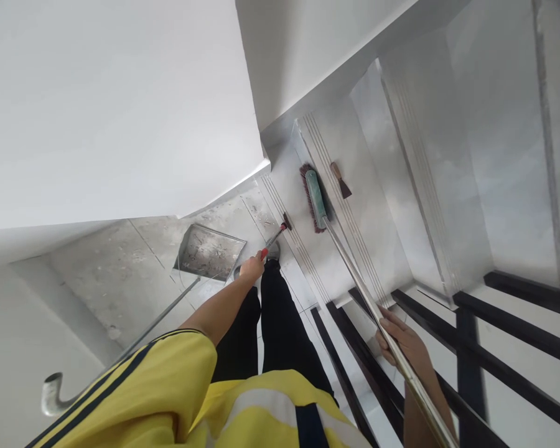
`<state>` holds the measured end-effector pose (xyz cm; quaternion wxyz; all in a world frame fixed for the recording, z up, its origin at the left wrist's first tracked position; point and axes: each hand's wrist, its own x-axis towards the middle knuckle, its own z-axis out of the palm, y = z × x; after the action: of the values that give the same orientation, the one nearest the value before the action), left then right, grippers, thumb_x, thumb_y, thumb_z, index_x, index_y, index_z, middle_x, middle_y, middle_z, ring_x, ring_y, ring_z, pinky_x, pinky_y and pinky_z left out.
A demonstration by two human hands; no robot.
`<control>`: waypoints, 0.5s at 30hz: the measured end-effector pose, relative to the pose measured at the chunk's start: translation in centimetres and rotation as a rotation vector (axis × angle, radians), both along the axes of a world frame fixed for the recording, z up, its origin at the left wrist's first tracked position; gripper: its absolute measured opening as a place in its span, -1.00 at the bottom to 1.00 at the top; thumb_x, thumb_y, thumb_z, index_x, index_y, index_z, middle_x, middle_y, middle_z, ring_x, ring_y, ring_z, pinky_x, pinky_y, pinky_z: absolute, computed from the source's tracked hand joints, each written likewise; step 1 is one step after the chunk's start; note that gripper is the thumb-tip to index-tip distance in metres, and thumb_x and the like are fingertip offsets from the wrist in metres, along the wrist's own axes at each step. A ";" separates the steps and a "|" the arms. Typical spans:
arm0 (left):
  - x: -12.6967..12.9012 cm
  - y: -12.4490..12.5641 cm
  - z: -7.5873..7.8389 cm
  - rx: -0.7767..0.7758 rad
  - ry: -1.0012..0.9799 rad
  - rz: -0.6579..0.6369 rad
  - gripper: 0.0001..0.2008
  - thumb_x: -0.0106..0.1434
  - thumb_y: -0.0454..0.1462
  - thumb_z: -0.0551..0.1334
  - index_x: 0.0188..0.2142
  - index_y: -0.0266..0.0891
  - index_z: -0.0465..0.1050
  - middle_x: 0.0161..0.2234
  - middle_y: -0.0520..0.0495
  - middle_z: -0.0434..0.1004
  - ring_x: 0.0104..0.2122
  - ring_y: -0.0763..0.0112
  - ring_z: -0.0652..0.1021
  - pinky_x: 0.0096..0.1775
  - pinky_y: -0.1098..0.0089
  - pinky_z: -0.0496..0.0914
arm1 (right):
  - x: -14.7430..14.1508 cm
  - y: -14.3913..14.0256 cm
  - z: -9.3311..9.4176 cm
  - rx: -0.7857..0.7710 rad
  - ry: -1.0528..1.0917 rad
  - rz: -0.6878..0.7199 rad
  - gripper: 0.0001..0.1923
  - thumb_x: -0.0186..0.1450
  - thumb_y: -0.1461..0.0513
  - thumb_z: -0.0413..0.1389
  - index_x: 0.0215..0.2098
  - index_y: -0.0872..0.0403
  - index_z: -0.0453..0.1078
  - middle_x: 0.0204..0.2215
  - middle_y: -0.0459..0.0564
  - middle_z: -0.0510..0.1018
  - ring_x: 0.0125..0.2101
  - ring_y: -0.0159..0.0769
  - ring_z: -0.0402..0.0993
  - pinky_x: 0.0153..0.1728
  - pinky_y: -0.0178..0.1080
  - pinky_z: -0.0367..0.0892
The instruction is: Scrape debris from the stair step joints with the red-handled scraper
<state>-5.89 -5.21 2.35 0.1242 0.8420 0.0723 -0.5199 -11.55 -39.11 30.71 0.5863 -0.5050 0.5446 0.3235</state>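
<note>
My left hand (pixel 252 268) is closed on the red grip of a small scraper (pixel 274 238). Its shaft is metal, and its dark, narrow head touches the grooved edge of a stair step. My right hand (pixel 404 342) wraps round the long metal pole of a broom (pixel 314 193). The broom's green head with dark reddish bristles rests on the step, against the riser above. On the tread above lies a putty knife (pixel 340 180) with a wooden handle and dark blade. Left of my feet, a metal dustpan (pixel 211 252) with a long handle sits on the dusty floor, debris inside.
Pale stairs (pixel 368 205) with grooved edges rise to the right. Dark railing bars (pixel 424 323) run beside my right arm. A white wall (pixel 121 112) fills the upper left, its corner near the steps. Dust and bits cover the floor tiles (pixel 121 280).
</note>
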 end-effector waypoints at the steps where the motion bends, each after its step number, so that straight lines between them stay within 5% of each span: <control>1: -0.3 -0.2 -0.1 -0.004 0.001 0.005 -0.54 0.30 -0.14 -0.10 0.17 -0.16 0.01 -0.16 -0.26 0.45 -0.13 0.10 0.49 -0.18 0.23 0.33 | 0.0 0.1 0.1 -0.010 -0.002 0.002 -0.29 0.15 0.07 0.18 0.18 0.11 0.06 -0.73 -0.18 0.30 -0.81 -0.52 0.11 -0.80 -0.45 0.01; 8: -4.3 -0.6 0.7 -0.024 0.054 0.042 -0.55 0.29 -0.14 -0.08 0.16 -0.18 0.06 -0.18 -0.27 0.47 -0.15 0.13 0.50 -0.18 0.25 0.32 | 0.1 0.7 0.3 -0.062 -0.005 0.018 -0.21 0.09 0.03 0.22 0.18 0.13 0.07 -0.73 -0.22 0.28 -0.81 -0.54 0.10 -0.81 -0.46 0.01; 15: -5.3 -1.2 0.7 -0.046 0.035 0.050 -0.47 0.29 -0.12 -0.12 0.21 -0.24 -0.02 -0.13 -0.36 0.42 -0.16 0.04 0.49 -0.21 0.20 0.31 | 0.1 1.5 0.0 -0.037 -0.019 0.064 -0.32 0.17 0.06 0.16 0.16 0.13 0.07 -0.74 -0.19 0.28 -0.82 -0.52 0.09 -0.80 -0.45 -0.02</control>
<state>-11.21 -6.37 3.05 0.1553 0.8276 0.0836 -0.5329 -11.46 -37.62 30.75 0.5712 -0.5360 0.5285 0.3272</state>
